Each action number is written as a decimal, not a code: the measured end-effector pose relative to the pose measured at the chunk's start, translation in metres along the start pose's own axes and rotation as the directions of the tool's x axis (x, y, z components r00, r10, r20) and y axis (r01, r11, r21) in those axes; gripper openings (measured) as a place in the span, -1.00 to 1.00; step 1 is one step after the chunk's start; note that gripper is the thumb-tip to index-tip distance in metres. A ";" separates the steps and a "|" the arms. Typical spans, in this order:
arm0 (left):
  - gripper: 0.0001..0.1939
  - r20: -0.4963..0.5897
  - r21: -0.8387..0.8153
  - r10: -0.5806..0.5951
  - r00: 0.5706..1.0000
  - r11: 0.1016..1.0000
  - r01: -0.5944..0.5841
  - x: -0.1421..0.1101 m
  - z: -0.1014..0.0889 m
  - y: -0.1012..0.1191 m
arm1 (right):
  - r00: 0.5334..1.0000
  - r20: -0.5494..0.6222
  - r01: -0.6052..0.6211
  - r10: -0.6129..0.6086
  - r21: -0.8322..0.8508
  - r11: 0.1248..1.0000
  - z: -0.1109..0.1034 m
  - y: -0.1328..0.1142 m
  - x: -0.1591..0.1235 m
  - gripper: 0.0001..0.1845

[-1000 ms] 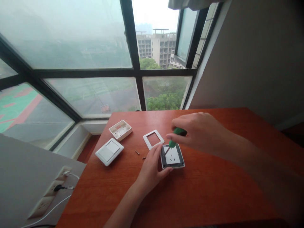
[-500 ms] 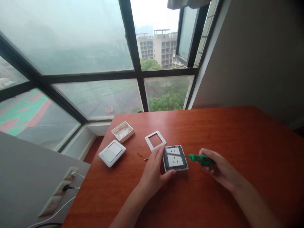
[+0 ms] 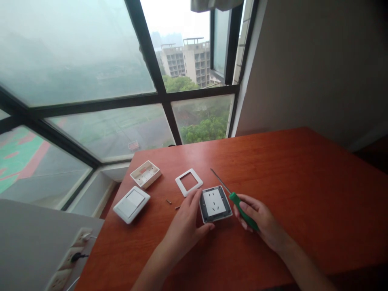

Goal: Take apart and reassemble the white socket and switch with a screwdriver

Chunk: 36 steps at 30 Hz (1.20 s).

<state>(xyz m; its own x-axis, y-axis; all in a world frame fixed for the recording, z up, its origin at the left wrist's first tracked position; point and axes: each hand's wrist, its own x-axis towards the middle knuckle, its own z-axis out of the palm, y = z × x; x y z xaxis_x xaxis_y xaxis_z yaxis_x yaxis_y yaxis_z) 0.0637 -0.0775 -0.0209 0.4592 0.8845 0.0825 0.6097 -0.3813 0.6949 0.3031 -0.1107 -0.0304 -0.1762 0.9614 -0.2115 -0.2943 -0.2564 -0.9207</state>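
A white wall socket [image 3: 214,203] in a grey mounting frame lies face up on the red-brown table [image 3: 303,194]. My left hand [image 3: 184,226] grips its left and near edges between thumb and fingers. My right hand [image 3: 260,220] lies just right of the socket, its fingers closed round the green handle of a screwdriver [image 3: 239,208]. The thin metal shaft points away to the upper left, past the socket's far right corner, with its tip resting on or just over the table.
A white square cover frame [image 3: 188,182] lies just beyond the socket. Two small screws [image 3: 169,201] sit left of my left hand. Further left are a white rocker switch [image 3: 131,203] and an open white back box [image 3: 145,173]. Wall sockets with plugged cables [image 3: 75,250] are at lower left.
My right hand lifted the screwdriver off the socket face, swung it down to the right, and now holds it beside the socket with the shaft pointing away. My left hand stays on the socket.
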 end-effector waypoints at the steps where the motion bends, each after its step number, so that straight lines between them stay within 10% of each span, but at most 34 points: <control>1: -0.03 0.006 0.011 -0.002 1.000 1.000 0.002 0.001 -0.001 0.001 | 1.000 -0.007 0.016 -0.016 -0.025 1.000 0.001 0.001 -0.001 -0.64; 19: -0.11 0.001 0.131 0.069 0.998 0.989 -0.069 0.014 -0.002 0.005 | 0.995 -0.080 0.046 -0.063 -0.202 0.978 0.007 0.003 -0.002 -0.64; 26: -0.82 -0.057 0.456 0.010 0.998 0.890 0.016 0.034 -0.040 -0.010 | 0.994 -0.087 0.043 -0.060 -0.188 0.981 0.008 0.004 -0.003 -0.66; 36: -0.89 0.024 0.645 0.011 1.000 0.764 -0.024 0.061 -0.027 -0.021 | 0.967 -0.202 0.131 -0.153 -0.118 0.984 0.005 0.004 -0.002 -0.71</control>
<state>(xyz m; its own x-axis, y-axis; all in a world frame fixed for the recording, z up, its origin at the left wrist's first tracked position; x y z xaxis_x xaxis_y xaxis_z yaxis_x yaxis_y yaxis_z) 0.0616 -0.0087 -0.0111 0.4811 0.8736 0.0730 0.8715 -0.4857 0.0685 0.2974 -0.1142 -0.0319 0.0642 0.9895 -0.1296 -0.2021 -0.1143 -0.9727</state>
